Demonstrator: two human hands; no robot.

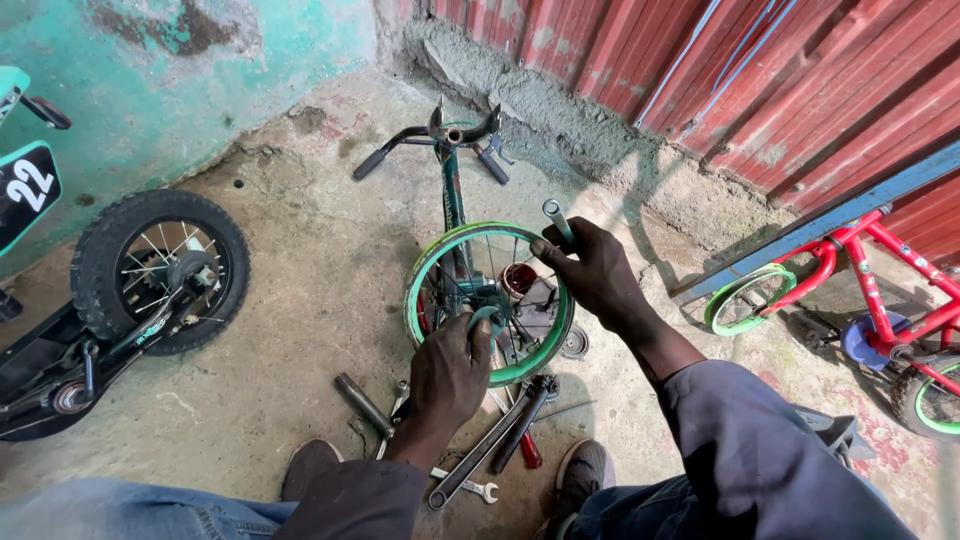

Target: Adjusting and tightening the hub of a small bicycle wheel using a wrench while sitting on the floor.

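Left hand (450, 372) clamps the green wheel's (428, 270) hub from below; right hand (592, 272) grips a metal tool (556, 218) above.

The floor (300, 300) is rough grey concrete, stained and cracked, with daylight falling across it and shadows on the right. A painted wall (180, 70) in flaking teal stands at the upper left. A red corrugated metal wall (800, 80) runs along the upper right above a crumbling cement ledge (560, 110). A blue metal bar (820, 220) slants across the foot of that red wall.
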